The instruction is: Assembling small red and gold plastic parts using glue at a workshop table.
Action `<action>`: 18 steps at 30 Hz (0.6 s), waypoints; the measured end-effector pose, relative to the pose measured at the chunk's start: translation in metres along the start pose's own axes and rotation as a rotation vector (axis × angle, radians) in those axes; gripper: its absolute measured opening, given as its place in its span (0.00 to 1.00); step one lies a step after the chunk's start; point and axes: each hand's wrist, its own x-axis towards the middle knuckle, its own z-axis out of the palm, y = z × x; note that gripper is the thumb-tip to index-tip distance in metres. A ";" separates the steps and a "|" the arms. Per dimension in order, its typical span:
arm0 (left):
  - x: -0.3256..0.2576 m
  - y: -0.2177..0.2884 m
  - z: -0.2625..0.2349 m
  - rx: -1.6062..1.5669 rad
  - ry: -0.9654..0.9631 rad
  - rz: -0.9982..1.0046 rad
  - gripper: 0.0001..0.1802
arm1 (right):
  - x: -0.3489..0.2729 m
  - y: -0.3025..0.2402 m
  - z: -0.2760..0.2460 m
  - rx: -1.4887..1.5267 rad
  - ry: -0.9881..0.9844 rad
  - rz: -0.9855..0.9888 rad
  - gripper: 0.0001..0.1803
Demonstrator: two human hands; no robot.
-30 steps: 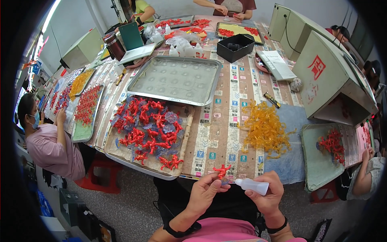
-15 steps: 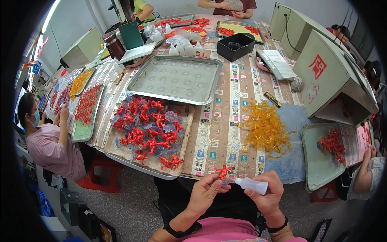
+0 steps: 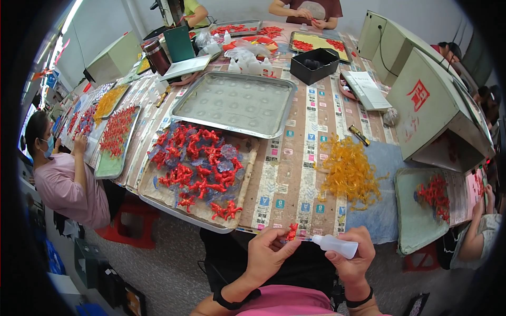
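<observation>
Between the thumb and fingers of my left hand [image 3: 266, 255] is a small red plastic figure [image 3: 292, 231], held just off the table's near edge. My right hand [image 3: 354, 262] is wrapped round a translucent white squeeze bottle [image 3: 337, 245], tilted on its side. Its thin nozzle points left at the figure's lower part, very close; whether they touch I cannot tell. Left of my hands, a lined tray [image 3: 184, 217] holds a heap of red figures [image 3: 203, 185] mixed with clear bluish-purple pieces. Curly translucent yellow-orange strips [image 3: 350, 174] lie piled to the right.
A metal tray [image 3: 237, 105] with round marks lies beyond the heap. Behind it are white bottles [image 3: 250, 67] and a black box [image 3: 314, 66]. Pale metal cabinets [image 3: 437, 105] stand right, near a green tray [image 3: 408, 221]. Co-workers sit left [image 3: 71, 179], right and across.
The red figure has turned in my left hand, and its spread limbs no longer show as before. The bottle has shifted slightly right. The whole view has moved a little.
</observation>
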 end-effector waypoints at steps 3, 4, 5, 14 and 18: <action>0.002 0.010 -0.003 0.205 0.042 0.097 0.19 | 0.001 -0.003 0.001 -0.014 -0.004 -0.003 0.19; 0.002 0.012 -0.003 0.204 0.044 0.097 0.19 | 0.001 -0.003 0.001 -0.029 -0.006 -0.009 0.18; 0.002 0.014 -0.003 0.251 0.071 0.125 0.19 | 0.001 -0.003 0.001 -0.029 -0.007 -0.010 0.18; 0.005 0.010 -0.002 0.479 0.190 0.327 0.22 | 0.000 -0.002 0.001 -0.082 -0.008 -0.022 0.19; 0.005 0.006 -0.002 0.589 0.212 0.396 0.22 | 0.002 -0.002 0.002 -0.130 -0.020 -0.052 0.19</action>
